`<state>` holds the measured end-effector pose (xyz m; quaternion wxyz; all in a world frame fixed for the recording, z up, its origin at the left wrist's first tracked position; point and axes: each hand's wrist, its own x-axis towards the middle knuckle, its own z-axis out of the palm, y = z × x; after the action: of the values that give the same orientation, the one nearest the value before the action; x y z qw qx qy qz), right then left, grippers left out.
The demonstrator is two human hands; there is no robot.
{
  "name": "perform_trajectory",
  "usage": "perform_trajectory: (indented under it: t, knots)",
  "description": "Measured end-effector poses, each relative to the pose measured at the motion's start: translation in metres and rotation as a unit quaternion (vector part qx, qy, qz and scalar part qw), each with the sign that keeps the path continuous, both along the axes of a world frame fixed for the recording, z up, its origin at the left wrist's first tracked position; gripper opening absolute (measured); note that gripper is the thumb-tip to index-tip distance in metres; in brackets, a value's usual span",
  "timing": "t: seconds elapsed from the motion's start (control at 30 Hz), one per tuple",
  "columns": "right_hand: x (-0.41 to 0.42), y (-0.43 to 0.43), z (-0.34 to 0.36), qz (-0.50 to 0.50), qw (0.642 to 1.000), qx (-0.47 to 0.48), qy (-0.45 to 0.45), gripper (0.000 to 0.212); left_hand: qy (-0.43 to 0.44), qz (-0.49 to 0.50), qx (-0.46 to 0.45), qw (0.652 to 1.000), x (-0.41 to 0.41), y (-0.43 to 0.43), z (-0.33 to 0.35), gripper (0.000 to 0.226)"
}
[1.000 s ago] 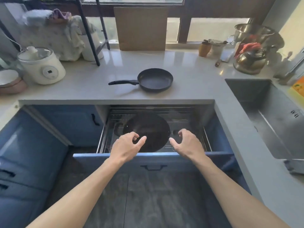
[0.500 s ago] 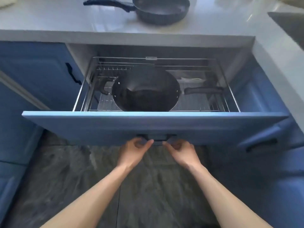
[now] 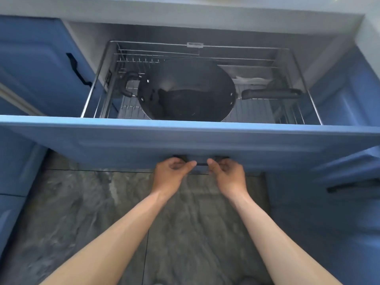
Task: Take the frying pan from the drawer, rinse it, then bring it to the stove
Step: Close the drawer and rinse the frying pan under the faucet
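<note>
On the drawer handle [image 3: 202, 163], the left hand [image 3: 169, 175] and right hand [image 3: 229, 175] each close their grip. Beyond them, the dark pan [image 3: 186, 90] sits in the open drawer's [image 3: 185, 140] wire rack [image 3: 296, 87]

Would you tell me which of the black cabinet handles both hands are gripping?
The drawer handle, centred between left hand and right hand; the left door handle and lower-right handle are untouched.

Both bare forearms stretched forward and slightly inward from the lower edge of view, wrists nearly straight. Left hand [image 3: 171, 175] curled palm-up, fingers hooked over the drawer handle [image 3: 202, 163], thumb pointing right. Right hand [image 3: 227, 176] mirrored just beside it, fingers likewise wrapped, thumb pointing left. Thumb tips close, not touching.
</note>
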<state>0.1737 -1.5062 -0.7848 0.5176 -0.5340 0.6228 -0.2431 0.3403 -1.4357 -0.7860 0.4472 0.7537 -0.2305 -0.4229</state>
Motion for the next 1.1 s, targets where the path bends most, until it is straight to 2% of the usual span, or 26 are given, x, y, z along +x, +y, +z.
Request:
perform_trajectory:
  t: [0.23, 0.43, 0.53, 0.7, 1.1]
  knots:
    - [0.027, -0.047, 0.003, -0.033, 0.998, 0.011, -0.044, 0.031, 0.011, -0.023, 0.009, 1.000, 0.026, -0.052, 0.003, 0.028]
    - [0.047, -0.092, 0.001, -0.062, 0.994, 0.036, -0.088, 0.027, 0.059, -0.007, 0.013, 0.998, 0.046, -0.102, 0.008, 0.034]
    - [0.056, -0.121, -0.006, -0.065, 0.992, 0.050, -0.091, 0.033, 0.065, 0.004, 0.013, 0.998, 0.055, -0.128, 0.007, 0.036]
    - [0.078, -0.169, -0.002, -0.060, 0.992, 0.072, -0.086, 0.027, 0.060, 0.023, 0.041, 0.997, 0.069, -0.170, 0.015, 0.037]
    - [0.115, -0.261, -0.002, -0.042, 0.994, 0.068, -0.075, 0.030, 0.042, 0.030, 0.036, 0.998, 0.100, -0.255, 0.020, 0.025]
